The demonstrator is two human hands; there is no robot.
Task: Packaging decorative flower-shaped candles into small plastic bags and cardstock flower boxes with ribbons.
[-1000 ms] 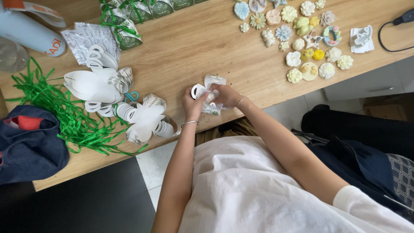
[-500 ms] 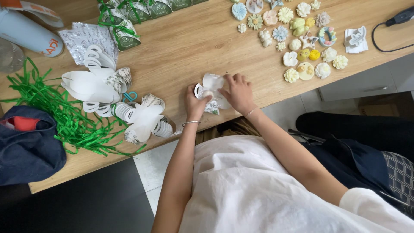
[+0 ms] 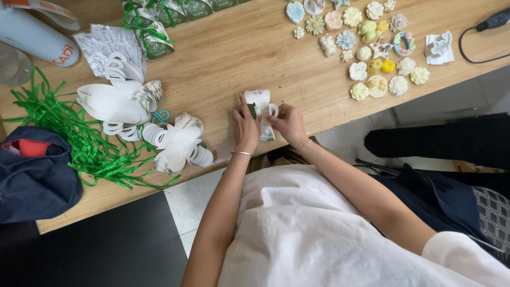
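Hands together at the table edge: our left hand (image 3: 245, 127) and right hand (image 3: 287, 123) pinch the small white paper box (image 3: 260, 103), pressing its flaps closed.

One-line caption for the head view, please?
Both hands, left hand and right hand, fold a white paper favour box at the wooden table edge.

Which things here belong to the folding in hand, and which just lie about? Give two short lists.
In hand:
left hand and right hand, both on the small white paper box
flat white box cutouts
green ribbon strips

Lying about:
moulded flower shapes
white bottle
dark blue bag
black cable
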